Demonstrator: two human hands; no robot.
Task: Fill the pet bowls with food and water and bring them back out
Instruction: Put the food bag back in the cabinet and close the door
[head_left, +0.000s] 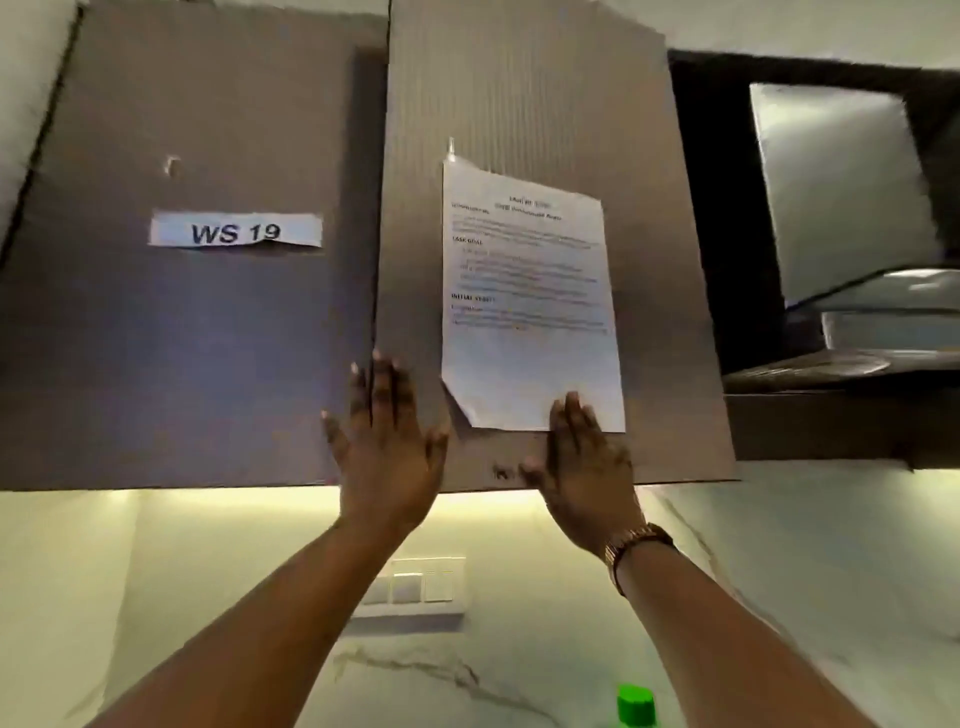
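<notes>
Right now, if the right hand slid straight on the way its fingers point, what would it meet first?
The right hand lies flat on the cabinet door, fingers pointing up. Its fingertips already overlap the printed sheet, so more of that paper comes first.

Head camera, tilted up at wall cabinets

A single wide-angle view looks up from below, close to two brown cabinet doors (197, 338); the range hood (852, 208) sits at right, the lit backsplash (519, 675) along the bottom edge.
</notes>
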